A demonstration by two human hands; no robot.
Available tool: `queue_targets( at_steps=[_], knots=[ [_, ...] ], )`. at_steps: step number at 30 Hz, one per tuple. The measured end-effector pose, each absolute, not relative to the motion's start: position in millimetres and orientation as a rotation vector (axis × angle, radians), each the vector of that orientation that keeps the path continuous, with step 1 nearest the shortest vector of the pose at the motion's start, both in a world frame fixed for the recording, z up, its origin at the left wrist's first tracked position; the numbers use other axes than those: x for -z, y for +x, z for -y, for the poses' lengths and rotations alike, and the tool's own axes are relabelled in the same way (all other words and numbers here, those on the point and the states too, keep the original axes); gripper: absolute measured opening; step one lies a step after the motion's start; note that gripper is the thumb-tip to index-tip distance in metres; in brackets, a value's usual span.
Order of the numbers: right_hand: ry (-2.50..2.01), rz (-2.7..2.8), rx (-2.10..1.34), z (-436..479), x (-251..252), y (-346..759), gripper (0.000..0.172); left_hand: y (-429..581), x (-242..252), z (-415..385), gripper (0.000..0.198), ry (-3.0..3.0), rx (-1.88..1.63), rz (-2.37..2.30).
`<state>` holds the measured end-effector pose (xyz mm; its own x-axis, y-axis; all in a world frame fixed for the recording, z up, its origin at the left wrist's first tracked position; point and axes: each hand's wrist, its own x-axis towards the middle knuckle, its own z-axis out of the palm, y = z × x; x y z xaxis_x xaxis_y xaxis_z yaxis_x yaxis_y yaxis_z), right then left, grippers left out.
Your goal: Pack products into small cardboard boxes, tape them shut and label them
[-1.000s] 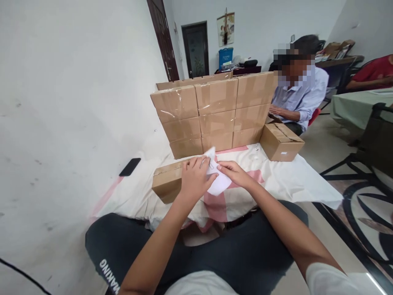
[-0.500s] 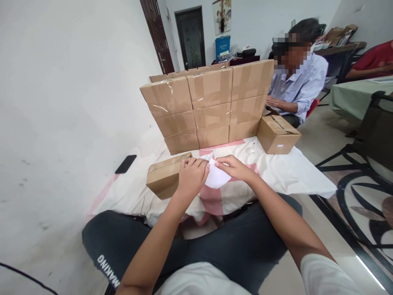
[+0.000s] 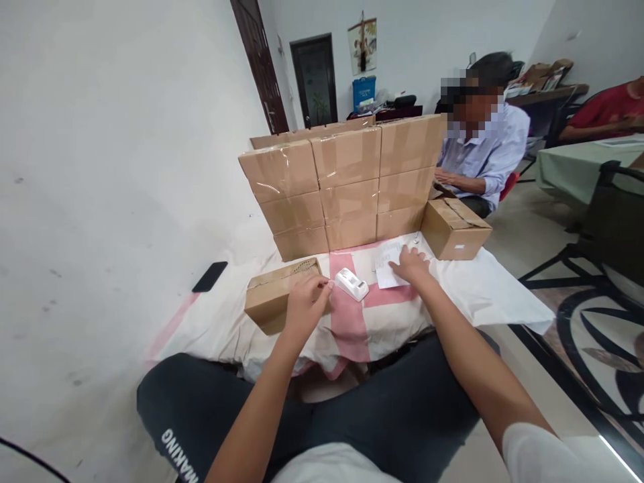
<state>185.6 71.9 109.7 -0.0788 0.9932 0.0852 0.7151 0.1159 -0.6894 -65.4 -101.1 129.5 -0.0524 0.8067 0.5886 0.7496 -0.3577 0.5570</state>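
My left hand (image 3: 306, 303) rests on the right end of a low cardboard box (image 3: 269, 298), with its fingers curled over the box's top edge. My right hand (image 3: 411, 265) reaches forward and holds a white sheet of paper (image 3: 386, 267) down on the pink-and-white cloth (image 3: 352, 322); the hand covers the sheet's right part. Between my hands a small white device (image 3: 352, 284) lies on the cloth, touched by neither hand.
A wall of taped cardboard boxes (image 3: 347, 181) stands behind, with a single box (image 3: 455, 228) at its right. A person in a light shirt (image 3: 486, 151) sits beyond it. A black phone (image 3: 209, 276) lies left, near the white wall.
Both hands held the white paper together over the box. My right hand has now carried it forward and right to the cloth, my left hand has dropped onto the box, and the white device is uncovered.
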Motion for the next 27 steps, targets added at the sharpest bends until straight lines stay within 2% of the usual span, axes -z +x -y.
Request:
queue_targets(
  at_steps=[1, 3, 5, 7, 9, 12, 15, 18, 20, 23, 27],
  knots=[
    [-1.533, 1.927, -0.666, -59.7, -110.5, 174.9, 0.051, -66.3, -125.5, 101.7, 0.02, 2.104, -1.373, -1.752],
    [-1.019, 2.166, -0.822, -31.3, -111.5, 147.6, 0.048, -68.0, -116.5, 101.6, 0.021, 2.092, -1.332, -1.76],
    [-0.606, 2.221, -1.11, -7.2, -110.3, 122.2, 0.035, -68.5, -107.8, 99.9, 0.022, 2.085, -1.314, -1.767],
    [-0.451, 2.158, -1.268, 3.0, -106.6, 108.2, 0.027, -68.0, -100.6, 97.7, 0.02, 2.064, -1.33, -1.778],
    [-0.501, 2.108, -1.239, -2.9, -100.1, 107.0, 0.028, -69.3, -95.6, 96.7, 0.017, 2.049, -1.375, -1.78],
    [-0.785, 2.067, -1.001, -26.8, -86.7, 115.7, 0.023, -83.4, -91.4, 100.5, 0.018, 2.069, -1.537, -1.872],
    [-0.996, 2.03, -0.837, -41.3, -71.1, 111.2, 0.014, -112.4, -88.2, 106.9, 0.025, 1.923, -1.713, -2.373],
    [-1.059, 2.046, -0.798, -37.1, -54.6, 83.0, 0.013, -137.8, -82.2, 109.6, 0.054, 1.534, -1.493, -2.929],
    [-1.069, 2.059, -0.797, -30.4, -45.8, 60.3, 0.018, -144.4, -77.4, 109.9, 0.065, 1.479, -1.298, -2.981],
    [-1.019, 2.099, -0.867, -25.4, -41.1, 43.9, 0.021, -143.0, -71.9, 111.4, 0.055, 1.514, -1.197, -2.922],
    [-0.783, 2.288, -1.143, -28.0, -46.3, 70.7, 0.013, -146.0, -69.4, 113.6, 0.051, 1.446, -1.186, -2.863]
  ],
)
